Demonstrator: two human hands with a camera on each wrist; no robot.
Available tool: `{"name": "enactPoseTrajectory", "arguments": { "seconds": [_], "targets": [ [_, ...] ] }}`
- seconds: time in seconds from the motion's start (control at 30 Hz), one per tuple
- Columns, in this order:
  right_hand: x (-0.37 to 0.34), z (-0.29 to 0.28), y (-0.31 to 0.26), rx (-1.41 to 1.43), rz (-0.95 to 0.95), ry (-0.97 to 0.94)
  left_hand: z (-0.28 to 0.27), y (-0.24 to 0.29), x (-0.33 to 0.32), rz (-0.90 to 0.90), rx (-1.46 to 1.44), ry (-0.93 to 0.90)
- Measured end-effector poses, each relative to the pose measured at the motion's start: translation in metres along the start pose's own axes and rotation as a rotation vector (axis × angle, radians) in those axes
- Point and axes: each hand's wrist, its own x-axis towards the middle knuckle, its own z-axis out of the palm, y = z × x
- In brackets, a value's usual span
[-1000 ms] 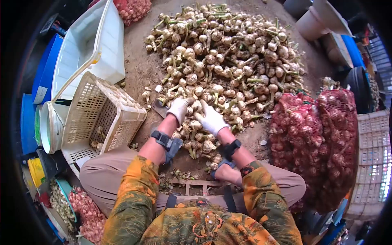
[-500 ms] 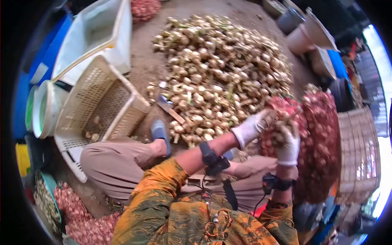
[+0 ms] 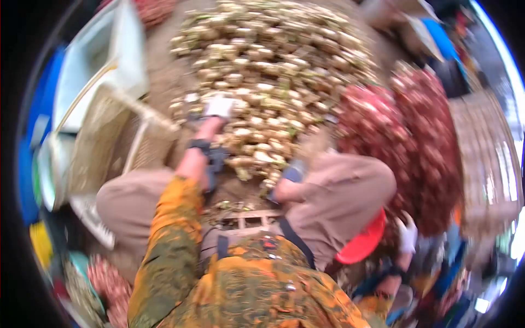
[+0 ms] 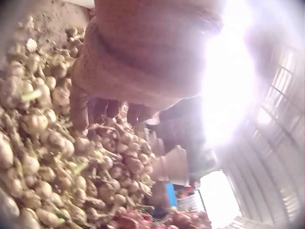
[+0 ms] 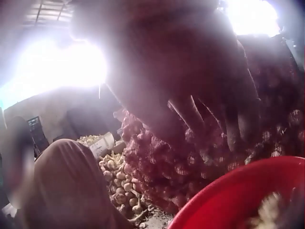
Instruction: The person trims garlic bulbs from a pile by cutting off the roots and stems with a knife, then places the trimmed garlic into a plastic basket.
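Note:
My left hand (image 3: 219,107), in a white glove, is at the left edge of a heap of garlic bulbs (image 3: 257,71). In the left wrist view its fingers (image 4: 80,114) point down over the bulbs, thumb apart, with nothing visible in them. Far to the right, my gloved right hand (image 3: 406,235) hangs beside a red basin (image 3: 363,243). In the right wrist view its fingers (image 5: 188,112) are spread and extended above the basin's rim. Inside the basin lies a blurred pale clump, apparently garlic (image 5: 269,210).
Red mesh bags (image 3: 426,142) full of bulbs stand right of the heap, with a pale slatted crate (image 3: 486,164) beyond. A beige plastic basket (image 3: 101,139) and a large white tub (image 3: 101,71) stand at left. A wooden frame (image 3: 249,218) lies before the seated person.
Both hands went from the heap to the right, close together by the mesh bags. Now they are apart: the left back at the heap's left edge, the right down beside the red basin.

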Motion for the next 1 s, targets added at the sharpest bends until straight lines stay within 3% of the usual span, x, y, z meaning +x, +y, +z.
{"name": "enactPoseTrajectory", "arguments": {
  "seconds": [0.03,0.07,0.1,0.13,0.2,0.27,0.33,0.4,0.47,0.5,0.53,0.6,0.67,0.73,0.77,0.8,0.87,0.9,0.93,0.97,1.0],
  "targets": [
    [0.010,-0.003,-0.013,0.008,-0.070,-0.004,0.056,-0.024,0.037,0.015,-0.063,0.165],
    [0.036,-0.017,-0.006,-0.109,-0.251,0.025,0.017,0.004,0.003,-0.223,-0.439,0.179],
    [0.035,-0.007,-0.041,-0.062,-0.321,0.050,0.035,0.007,0.013,-0.198,-0.472,0.278],
    [0.018,-0.003,-0.084,-0.009,-0.382,0.090,0.000,0.022,-0.009,-0.194,-0.478,0.132],
    [0.009,0.012,-0.140,0.074,-0.483,0.109,0.020,0.032,0.010,-0.206,-0.416,0.133],
    [-0.021,0.026,-0.205,-0.048,-0.485,0.026,0.020,0.050,0.017,-0.131,-0.394,0.031],
    [-0.021,0.044,-0.232,-0.028,-0.487,-0.028,0.013,0.082,0.014,-0.100,-0.388,-0.088],
    [-0.016,0.070,-0.255,-0.079,-0.591,-0.083,0.029,0.110,0.015,0.045,-0.220,-0.156],
    [-0.013,0.113,-0.287,-0.059,-0.525,-0.190,0.041,0.142,-0.003,0.332,-0.144,-0.206],
    [-0.012,0.138,-0.308,-0.044,-0.500,-0.231,0.056,0.161,-0.017,0.358,-0.039,-0.046],
    [0.008,0.161,-0.312,-0.009,-0.565,-0.326,0.057,0.171,-0.028,0.431,0.093,-0.074],
    [0.040,0.209,-0.319,-0.053,-0.608,-0.447,0.121,0.180,-0.016,0.439,0.062,0.071],
    [0.067,0.269,-0.316,0.020,-0.608,-0.599,0.089,0.157,-0.027,0.460,-0.022,-0.126],
    [0.080,0.327,-0.305,-0.149,-0.484,-0.699,0.078,0.138,-0.047,0.536,0.040,-0.038],
    [0.115,0.363,-0.271,-0.283,-0.613,-0.739,0.076,0.130,-0.060,0.589,-0.010,-0.065],
    [0.106,0.386,-0.258,-0.312,-0.626,-0.749,0.080,0.124,-0.065,0.528,-0.087,-0.209],
    [0.093,0.419,-0.240,-0.349,-0.596,-0.833,0.037,0.096,-0.063,0.325,-0.302,-0.569],
    [0.099,0.436,-0.222,-0.342,-0.586,-0.846,0.049,0.079,-0.059,0.355,-0.298,-0.157],
    [0.101,0.446,-0.212,-0.359,-0.634,-0.850,0.043,0.061,-0.050,0.284,-0.341,0.064],
    [0.095,0.448,-0.212,-0.346,-0.597,-0.843,0.024,0.045,-0.030,0.145,-0.308,0.041],
    [0.087,0.451,-0.218,-0.333,-0.568,-0.838,0.032,0.026,-0.007,-0.031,-0.348,0.221]
  ]
}}
